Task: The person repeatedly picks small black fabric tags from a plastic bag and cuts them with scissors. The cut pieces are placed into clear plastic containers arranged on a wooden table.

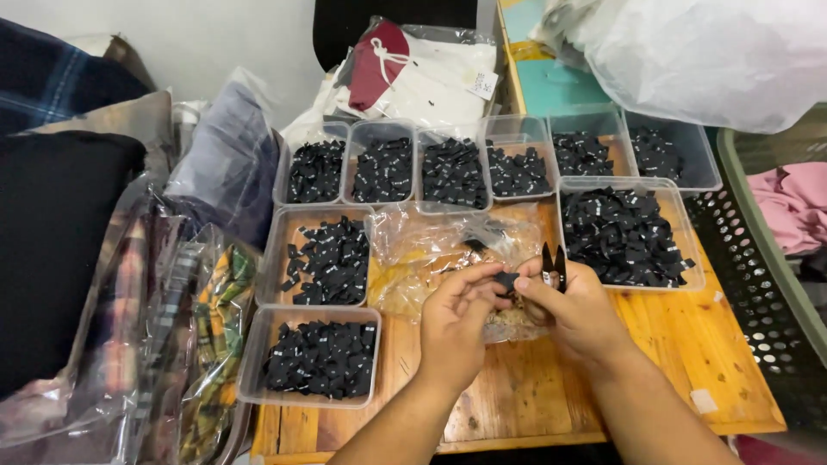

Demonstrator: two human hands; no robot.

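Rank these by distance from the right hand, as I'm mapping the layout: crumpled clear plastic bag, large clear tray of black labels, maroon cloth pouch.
1. Crumpled clear plastic bag, just left of the right hand.
2. Large clear tray of black labels, beyond, slightly right.
3. Maroon cloth pouch, far back left.

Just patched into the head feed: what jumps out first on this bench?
Clear tubs heaped with small black tags ring the wooden table. At centre, the left hand and right hand pinch one black tag between them, the right also holding black snips. Bagged fabrics pile up on the left.
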